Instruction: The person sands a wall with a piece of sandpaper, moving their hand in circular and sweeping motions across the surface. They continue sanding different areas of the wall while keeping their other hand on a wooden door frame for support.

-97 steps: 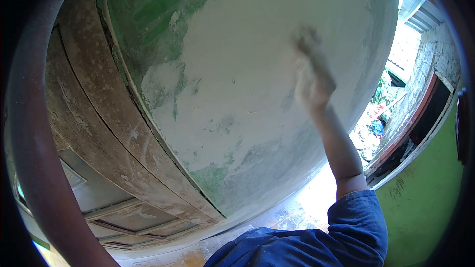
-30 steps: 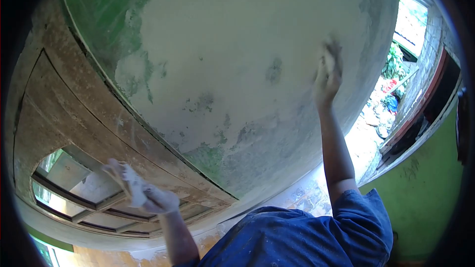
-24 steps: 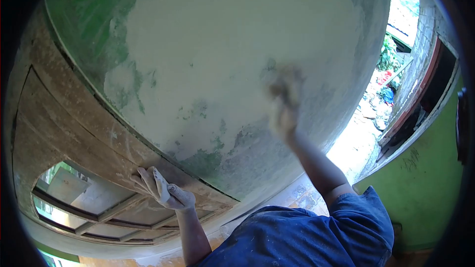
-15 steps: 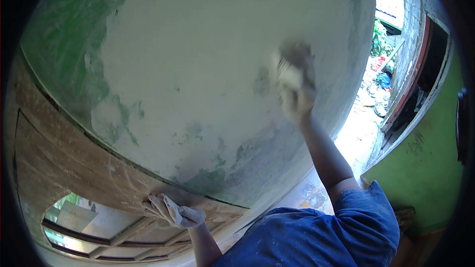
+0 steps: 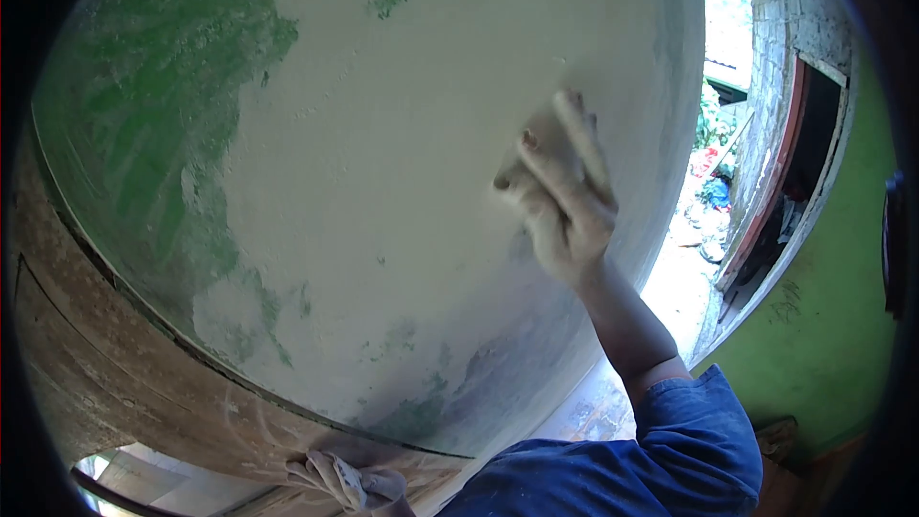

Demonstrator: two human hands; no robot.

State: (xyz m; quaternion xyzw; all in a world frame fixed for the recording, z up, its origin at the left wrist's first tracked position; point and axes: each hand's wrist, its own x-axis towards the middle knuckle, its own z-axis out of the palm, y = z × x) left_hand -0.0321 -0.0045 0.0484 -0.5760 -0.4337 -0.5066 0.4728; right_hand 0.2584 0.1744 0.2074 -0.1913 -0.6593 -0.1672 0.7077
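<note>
My right hand (image 5: pixel 565 191) is pressed to the white-coated wall (image 5: pixel 431 163), fingers spread over a greyish-brown flat piece that looks like sandpaper (image 5: pixel 550 134). Blur and the fingers hide most of that piece. Low in the view, my dusty left hand (image 5: pixel 349 482) rests with outstretched fingers against the brown wooden frame (image 5: pixel 215 393). A pale strip shows along its index side; whether this is dust or a held piece I cannot make out. Green paint (image 5: pixel 163 134) shows on the left part of the wall, with smaller green patches lower down.
A wooden-framed window (image 5: pixel 182 479) is at lower left. Beyond the wall's right edge lies a bright opening with plants (image 5: pixel 708 120) and a rough masonry wall (image 5: pixel 771 86). A red-edged door frame (image 5: pixel 780 153) and a green wall (image 5: pixel 814 325) stand farther right.
My right hand has moved slightly down along the wall, its fingers now more spread out. The view has shifted, so my left hand and the window appear lower.
</note>
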